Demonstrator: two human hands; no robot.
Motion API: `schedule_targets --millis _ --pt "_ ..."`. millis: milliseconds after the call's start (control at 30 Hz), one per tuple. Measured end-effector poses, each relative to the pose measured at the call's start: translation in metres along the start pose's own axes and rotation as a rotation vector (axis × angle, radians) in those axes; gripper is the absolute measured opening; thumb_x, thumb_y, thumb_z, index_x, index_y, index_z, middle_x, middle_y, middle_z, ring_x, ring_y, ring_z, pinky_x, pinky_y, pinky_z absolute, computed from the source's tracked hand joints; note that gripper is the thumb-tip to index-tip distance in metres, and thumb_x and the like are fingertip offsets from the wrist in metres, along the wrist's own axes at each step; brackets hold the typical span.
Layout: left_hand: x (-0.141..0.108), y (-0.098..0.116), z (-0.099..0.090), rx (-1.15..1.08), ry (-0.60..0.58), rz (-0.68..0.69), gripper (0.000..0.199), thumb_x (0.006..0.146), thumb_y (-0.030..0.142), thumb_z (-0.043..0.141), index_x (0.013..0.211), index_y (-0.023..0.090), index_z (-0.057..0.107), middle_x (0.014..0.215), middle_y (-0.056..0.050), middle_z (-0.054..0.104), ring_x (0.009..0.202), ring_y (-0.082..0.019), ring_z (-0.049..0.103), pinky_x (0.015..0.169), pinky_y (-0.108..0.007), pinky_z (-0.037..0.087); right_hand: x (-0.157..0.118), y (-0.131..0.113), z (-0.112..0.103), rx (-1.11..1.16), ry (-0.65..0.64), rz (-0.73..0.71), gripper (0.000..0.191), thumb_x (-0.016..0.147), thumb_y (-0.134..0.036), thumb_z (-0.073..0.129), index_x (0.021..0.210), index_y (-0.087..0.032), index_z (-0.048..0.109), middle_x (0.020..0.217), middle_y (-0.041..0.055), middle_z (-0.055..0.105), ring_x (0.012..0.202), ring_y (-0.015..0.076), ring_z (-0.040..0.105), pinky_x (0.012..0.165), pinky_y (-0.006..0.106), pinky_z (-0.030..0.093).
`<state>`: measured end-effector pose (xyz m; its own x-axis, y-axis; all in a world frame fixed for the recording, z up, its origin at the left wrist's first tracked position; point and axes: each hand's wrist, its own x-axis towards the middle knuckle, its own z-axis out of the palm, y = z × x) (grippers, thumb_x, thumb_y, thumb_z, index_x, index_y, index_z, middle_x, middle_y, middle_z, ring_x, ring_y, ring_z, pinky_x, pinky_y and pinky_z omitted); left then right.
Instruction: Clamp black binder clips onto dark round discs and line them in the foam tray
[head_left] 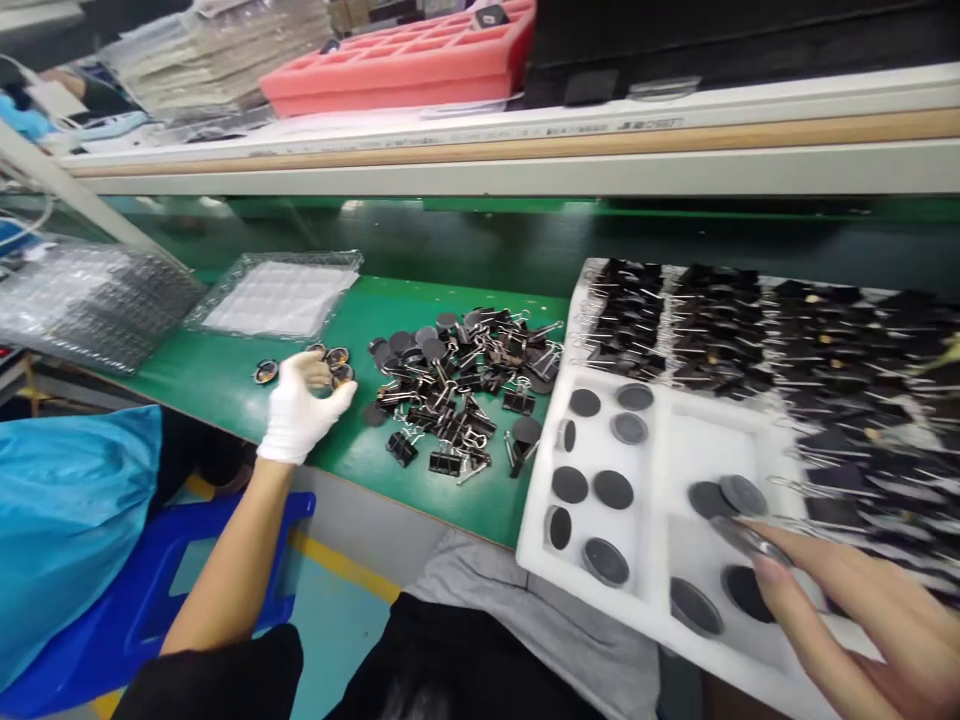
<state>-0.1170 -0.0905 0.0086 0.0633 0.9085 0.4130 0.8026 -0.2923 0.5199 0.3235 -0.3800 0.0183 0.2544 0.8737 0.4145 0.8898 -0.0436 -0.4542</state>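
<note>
My left hand (304, 405), in a white glove, rests at several small round parts (339, 368) on the green table; its fingers curl over them, and whether it grips one is hidden. Another round part (265, 372) lies just left of it. My bare right hand (847, 600) pinches a round disc (750, 540) between thumb and finger, above the white foam tray (660, 600). Dark discs (613, 489) lie in the tray's compartments, some flat, some tilted on edge. Between my hands is a pile of black binder clips (450, 400) mixed with dark discs.
Rows of clipped parts (712, 320) fill the foam behind and right of the tray. A clear plastic tray (277, 295) and stacked clear trays (97, 300) stand left. A shelf edge (480, 175) crosses above, carrying a pink foam tray (405, 70). A blue stool (217, 560) is below left.
</note>
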Motion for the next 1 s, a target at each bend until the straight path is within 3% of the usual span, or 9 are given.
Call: schedule_targets --millis 67,167,233,367,567,700,767,900,1000 --pt "-0.006 0.038 -0.003 -0.159 0.078 0.083 0.067 0.080 0.044 0.073 0.134 0.018 0.043 0.114 -0.011 0.067 0.098 -0.022 0.072 0.090 -0.041 0.063 0.008 -0.028 -0.002 0.156 0.073 0.210 0.020 0.090 -0.046 0.070 0.108 -0.051 0.074 0.091 0.0047 0.081 0.075 0.0368 0.077 0.066 0.055 0.062" --pt "-0.019 0.110 0.000 -0.278 -0.024 0.398 0.068 0.076 0.035 0.079 0.133 0.023 0.045 0.110 -0.006 0.068 0.096 -0.021 0.072 0.090 -0.041 0.063 0.030 -0.073 0.011 0.643 -0.010 0.482 0.013 0.092 -0.045 0.072 0.101 -0.036 0.074 0.075 0.0031 0.077 0.061 0.0289 0.073 0.052 0.042 0.060" --pt "-0.029 0.153 0.008 -0.281 -0.198 0.622 0.058 0.074 0.030 0.081 0.124 0.024 0.052 0.099 -0.003 0.070 0.089 -0.020 0.073 0.085 -0.038 0.063 0.044 -0.092 0.024 0.838 -0.063 0.479 0.016 0.093 -0.045 0.072 0.095 -0.030 0.074 0.072 0.0024 0.075 0.061 0.0233 0.071 0.053 0.035 0.059" --pt "-0.042 0.204 0.028 -0.347 -0.281 0.859 0.038 0.079 0.026 0.074 0.111 0.022 0.054 0.088 -0.001 0.067 0.078 -0.017 0.068 0.070 -0.033 0.057 0.054 -0.101 0.037 0.921 -0.079 0.383 0.015 0.094 -0.040 0.073 0.089 -0.026 0.074 0.081 0.0022 0.073 0.071 0.0174 0.067 0.062 0.028 0.057" --pt "-0.051 0.221 0.040 -0.259 -0.428 1.021 0.013 0.089 0.026 0.061 0.084 0.022 0.049 0.070 0.001 0.054 0.059 -0.015 0.051 0.054 -0.032 0.035 0.047 -0.096 0.034 0.839 -0.077 0.434 0.024 0.087 -0.036 0.080 0.106 -0.026 0.070 0.081 -0.0001 0.072 0.072 0.0171 0.067 0.066 0.029 0.058" --pt "-0.050 0.217 0.039 -0.234 -0.526 1.052 0.018 0.097 0.036 0.059 0.091 0.020 0.055 0.076 -0.002 0.061 0.064 -0.017 0.057 0.058 -0.034 0.039 0.046 -0.091 0.039 0.927 -0.275 0.459 0.024 0.093 -0.043 0.073 0.107 -0.024 0.076 0.084 0.0037 0.076 0.076 0.0204 0.071 0.066 0.032 0.060" --pt "-0.038 0.209 0.037 -0.203 -0.501 1.025 0.027 0.097 0.046 0.062 0.103 0.019 0.059 0.086 -0.004 0.067 0.075 -0.019 0.063 0.066 -0.035 0.045 0.044 -0.086 0.043 1.011 -0.250 0.531 0.025 0.091 -0.045 0.075 0.104 -0.023 0.076 0.083 0.0039 0.076 0.075 0.0205 0.072 0.065 0.031 0.061" --pt "-0.001 0.194 0.042 0.164 -0.298 0.913 0.027 0.105 0.035 0.050 0.123 0.021 0.063 0.105 -0.009 0.070 0.094 -0.024 0.066 0.080 -0.039 0.045 0.037 -0.078 0.052 1.171 -0.190 0.642 0.026 0.089 -0.044 0.079 0.106 -0.025 0.073 0.086 0.0028 0.077 0.069 0.0156 0.070 0.064 0.027 0.059" --pt "0.018 0.196 0.060 0.441 -0.423 0.927 0.028 0.104 0.039 0.050 0.115 0.022 0.069 0.103 -0.011 0.067 0.094 -0.029 0.062 0.076 -0.042 0.040 0.036 -0.078 0.055 1.273 -0.201 0.677 0.027 0.086 -0.042 0.083 0.103 -0.025 0.070 0.088 0.0016 0.076 0.070 0.0135 0.068 0.067 0.025 0.059"
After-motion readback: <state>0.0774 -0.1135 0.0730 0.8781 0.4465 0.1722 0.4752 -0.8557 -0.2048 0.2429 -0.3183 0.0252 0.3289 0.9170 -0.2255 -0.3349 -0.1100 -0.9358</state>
